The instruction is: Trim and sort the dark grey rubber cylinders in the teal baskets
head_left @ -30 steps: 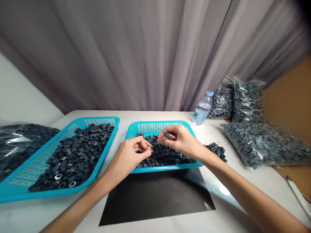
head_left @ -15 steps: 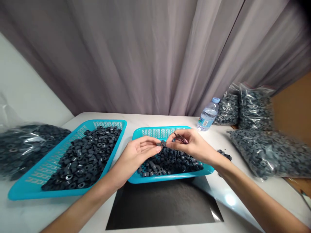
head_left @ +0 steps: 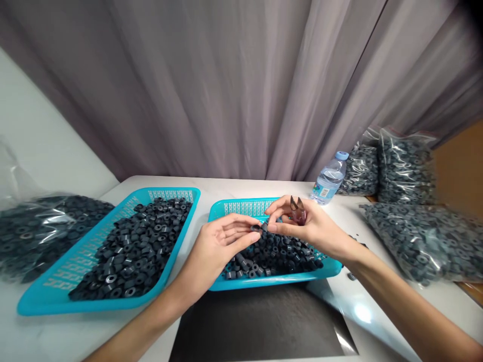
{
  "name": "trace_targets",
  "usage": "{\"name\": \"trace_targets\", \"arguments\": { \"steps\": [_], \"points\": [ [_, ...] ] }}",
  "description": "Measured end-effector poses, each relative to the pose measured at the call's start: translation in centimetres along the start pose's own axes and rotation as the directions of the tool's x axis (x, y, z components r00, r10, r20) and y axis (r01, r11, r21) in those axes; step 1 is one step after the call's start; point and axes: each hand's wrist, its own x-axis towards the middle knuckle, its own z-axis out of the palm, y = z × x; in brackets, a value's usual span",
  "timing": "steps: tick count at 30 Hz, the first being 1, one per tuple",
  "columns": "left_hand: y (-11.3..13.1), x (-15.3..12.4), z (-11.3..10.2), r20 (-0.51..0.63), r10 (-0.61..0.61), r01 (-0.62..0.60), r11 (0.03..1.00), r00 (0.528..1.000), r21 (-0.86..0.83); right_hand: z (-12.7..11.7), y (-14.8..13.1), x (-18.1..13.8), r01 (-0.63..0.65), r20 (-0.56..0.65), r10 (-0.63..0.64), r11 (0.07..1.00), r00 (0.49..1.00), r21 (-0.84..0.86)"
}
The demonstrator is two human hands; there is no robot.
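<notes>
Above the right-hand blue basket [head_left: 279, 274], my left hand [head_left: 222, 236] pinches a small black ring-like part [head_left: 255, 228] between thumb and fingers. Close beside it, the thumb and fingertips of my right hand [head_left: 305, 223] hold another small dark piece [head_left: 264, 227]; whether the two pieces are joined I cannot tell. A pair of cutting nippers [head_left: 298, 211] rests in my right hand too, its jaws apart and pointing up, its handles mostly hidden by the palm. Many black parts with holes [head_left: 271, 256] lie in the basket below.
Another blue basket [head_left: 30, 304] on the left is heaped with black parts, beside a clear bag [head_left: 45, 226] of them. At right are a water bottle [head_left: 330, 178] and several filled bags [head_left: 405, 168]. A black sheet [head_left: 260, 327] lies in front; loose bits [head_left: 352, 276] lie right of the basket.
The nippers have swung from lying sideways to jaws up in my right hand. The pieces at my fingertips have turned. The whole view has shifted slightly.
</notes>
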Motion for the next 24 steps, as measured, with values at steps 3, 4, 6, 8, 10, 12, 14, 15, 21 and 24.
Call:
{"name": "trace_targets", "arguments": {
  "steps": [3,4,6,8,10,12,14,15,21,24],
  "points": [
    [-0.1,-0.1,0.1,-0.024,-0.032,0.032,0.999,0.999,-0.006,0.3,0.2,0.0,-0.012,0.003,0.012,1.0,1.0,0.01],
    [-0.2,-0.1,0.2,-0.027,-0.043,0.042,0.999,0.999,-0.015,0.4,0.3,0.0,-0.018,0.004,0.018,1.0,1.0,0.016],
    [-0.3,-0.2,0.3,-0.02,-0.052,0.051,0.998,0.998,-0.041,0.5,0.4,0.0,-0.03,0.007,0.03,0.999,1.0,0.022],
    [-0.3,-0.2,0.5,-0.001,-0.051,0.05,0.997,0.999,-0.066,0.7,0.4,0.0,-0.032,0.003,0.032,0.999,0.999,0.022],
    [-0.4,-0.3,0.7,0.017,-0.054,0.056,0.995,0.998,-0.081,0.7,0.5,-0.1,-0.032,-0.002,0.032,0.999,0.999,0.024],
    [-0.4,-0.4,0.8,0.031,-0.074,0.077,0.992,0.997,-0.099,0.8,0.6,-0.1,-0.036,-0.006,0.036,0.999,0.999,0.04],
    [-0.5,-0.4,0.8,0.031,-0.107,0.11,0.985,0.994,-0.13,0.8,0.7,0.0,-0.04,-0.009,0.041,0.998,0.999,0.051],
    [-0.6,-0.4,0.8,0.027,-0.126,0.129,0.979,0.992,-0.157,0.8,0.7,0.0,-0.038,-0.014,0.039,0.998,0.999,0.049],
    [-0.7,-0.6,0.2,0.054,-0.239,0.241,0.889,0.969,-0.389,1.0,0.2,-0.2,0.028,-0.074,-0.033,0.997,0.997,-0.067],
    [-0.7,-0.7,0.1,0.08,-0.254,0.264,0.871,0.964,-0.415,1.4,-0.3,-0.4,0.07,-0.085,-0.084,0.985,0.993,-0.156]
  ]
}}
